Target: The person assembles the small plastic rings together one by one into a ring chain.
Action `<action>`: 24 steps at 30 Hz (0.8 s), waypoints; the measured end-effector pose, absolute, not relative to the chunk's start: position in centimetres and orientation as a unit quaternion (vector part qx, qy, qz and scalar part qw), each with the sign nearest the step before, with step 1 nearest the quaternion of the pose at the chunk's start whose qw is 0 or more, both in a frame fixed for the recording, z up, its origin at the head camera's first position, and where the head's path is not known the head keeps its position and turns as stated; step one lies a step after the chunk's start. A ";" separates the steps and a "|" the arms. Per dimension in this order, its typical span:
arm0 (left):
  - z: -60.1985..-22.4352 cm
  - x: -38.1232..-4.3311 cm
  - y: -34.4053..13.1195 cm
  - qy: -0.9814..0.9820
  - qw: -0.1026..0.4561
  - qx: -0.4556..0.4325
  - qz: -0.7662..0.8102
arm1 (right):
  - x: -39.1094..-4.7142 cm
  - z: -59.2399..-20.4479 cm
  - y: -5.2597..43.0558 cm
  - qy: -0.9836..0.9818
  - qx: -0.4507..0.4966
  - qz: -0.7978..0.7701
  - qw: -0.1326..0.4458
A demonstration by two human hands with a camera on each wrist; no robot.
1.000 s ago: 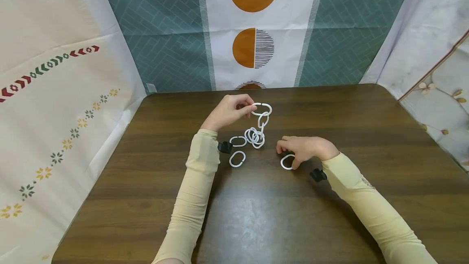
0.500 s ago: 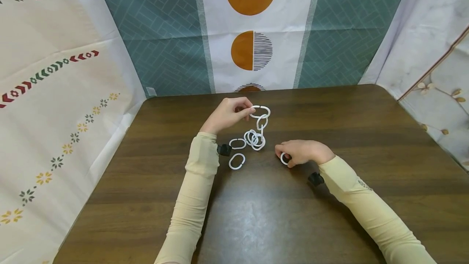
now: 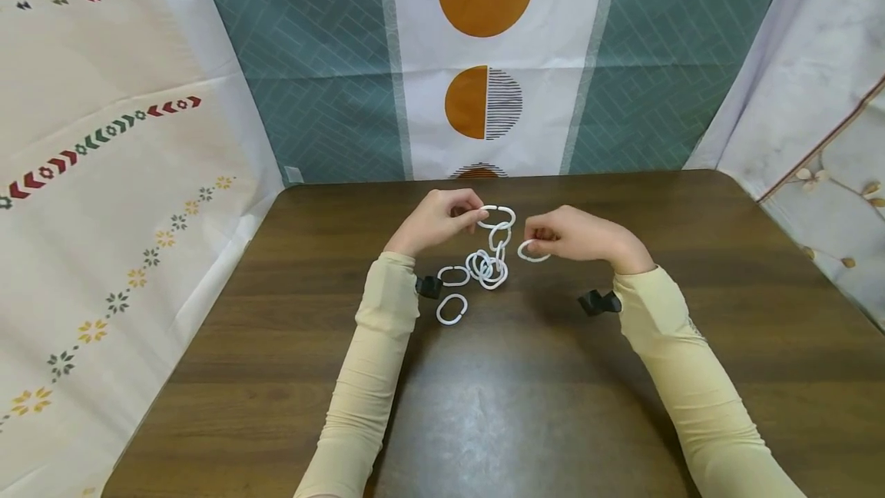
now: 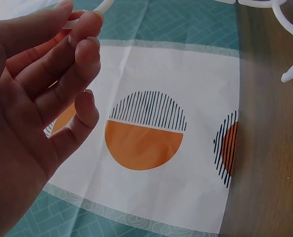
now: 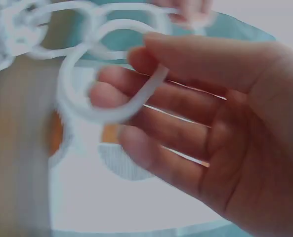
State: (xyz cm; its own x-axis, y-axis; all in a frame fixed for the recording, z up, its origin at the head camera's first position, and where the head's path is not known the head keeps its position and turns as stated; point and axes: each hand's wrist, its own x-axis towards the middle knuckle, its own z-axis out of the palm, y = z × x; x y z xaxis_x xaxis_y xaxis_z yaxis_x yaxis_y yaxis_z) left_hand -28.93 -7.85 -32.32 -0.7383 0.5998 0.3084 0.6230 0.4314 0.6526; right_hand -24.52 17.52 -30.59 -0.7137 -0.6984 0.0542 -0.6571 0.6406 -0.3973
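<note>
My left hand [image 3: 445, 217] pinches the top link of a chain of white plastic links [image 3: 499, 235]. The chain hangs down from it, and its lower links [image 3: 488, 268] lie bunched on the table. In the left wrist view, thumb and forefinger meet on the link near the top edge. Just to the right of the chain, my right hand [image 3: 579, 235] pinches a single white oval link [image 3: 525, 253] above the table. The right wrist view shows this link [image 5: 104, 116] large and blurred between thumb and forefinger, overlapping the chain behind it.
Two white links lie by the left wrist: an upper one [image 3: 453, 276] close beside the bunched chain and a lower loose link [image 3: 452, 310] with a gap in its rim. The brown wooden table [image 3: 470, 421] ends at a patterned cloth backdrop [image 3: 332, 98].
My right hand has picked up the loose link from the table and moved up and away from the front edge, toward the chain. The left hand keeps its hold.
</note>
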 end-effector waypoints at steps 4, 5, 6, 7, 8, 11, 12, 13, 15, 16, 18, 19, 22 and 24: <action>-32.4 -29.0 -7.9 -0.849 0.015 -0.356 -0.390 | -24.7 -28.8 17.2 0.909 -0.349 -0.224 -0.042; -32.4 -28.9 -7.9 -0.850 0.016 -0.355 -0.388 | -24.6 -28.5 17.1 0.911 -0.335 -0.234 -0.055; -32.3 -28.9 -7.9 -0.851 0.016 -0.354 -0.387 | -24.6 -28.2 16.9 0.913 -0.322 -0.244 -0.064; -32.3 -28.9 -7.9 -0.853 0.017 -0.353 -0.385 | -24.7 -28.0 16.7 0.914 -0.309 -0.253 -0.071; -32.3 -28.9 -7.9 -0.854 0.018 -0.352 -0.383 | -24.7 -27.7 16.6 0.915 -0.297 -0.262 -0.075; -32.2 -28.9 -7.9 -0.857 0.019 -0.350 -0.378 | -24.9 -27.4 16.1 0.917 -0.268 -0.286 -0.075; -32.2 -28.9 -7.9 -0.857 0.020 -0.351 -0.377 | -25.0 -27.4 15.9 0.917 -0.262 -0.292 -0.075; -32.2 -29.0 -7.9 -0.856 0.019 -0.351 -0.378 | -25.1 -27.4 15.8 0.916 -0.257 -0.298 -0.076; -32.2 -29.0 -7.8 -0.855 0.018 -0.353 -0.380 | -25.2 -27.6 15.6 0.913 -0.250 -0.314 -0.076; -32.2 -29.0 -7.8 -0.854 0.017 -0.353 -0.381 | -25.3 -27.7 15.5 0.911 -0.245 -0.324 -0.074; -32.2 -28.9 -7.8 -0.853 0.015 -0.353 -0.384 | -25.3 -27.9 15.2 0.907 -0.230 -0.347 -0.067; -32.2 -28.9 -7.8 -0.853 0.014 -0.353 -0.384 | -25.3 -28.0 15.2 0.905 -0.222 -0.358 -0.064; -32.2 -28.9 -7.8 -0.855 0.016 -0.350 -0.383 | -25.4 -28.5 14.9 0.900 -0.201 -0.383 -0.054; -32.3 -28.9 -7.9 -0.855 0.018 -0.349 -0.382 | -25.5 -28.7 14.8 0.898 -0.195 -0.391 -0.050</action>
State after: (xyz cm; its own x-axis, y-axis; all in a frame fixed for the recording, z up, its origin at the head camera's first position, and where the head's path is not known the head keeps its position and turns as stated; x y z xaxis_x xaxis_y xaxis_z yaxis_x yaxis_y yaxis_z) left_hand -28.94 -7.87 -32.27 -0.7555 0.5837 0.2974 0.6108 0.4636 0.6419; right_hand -25.48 14.78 -28.67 -0.9188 -0.3115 0.2426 -0.3898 0.6182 -0.6826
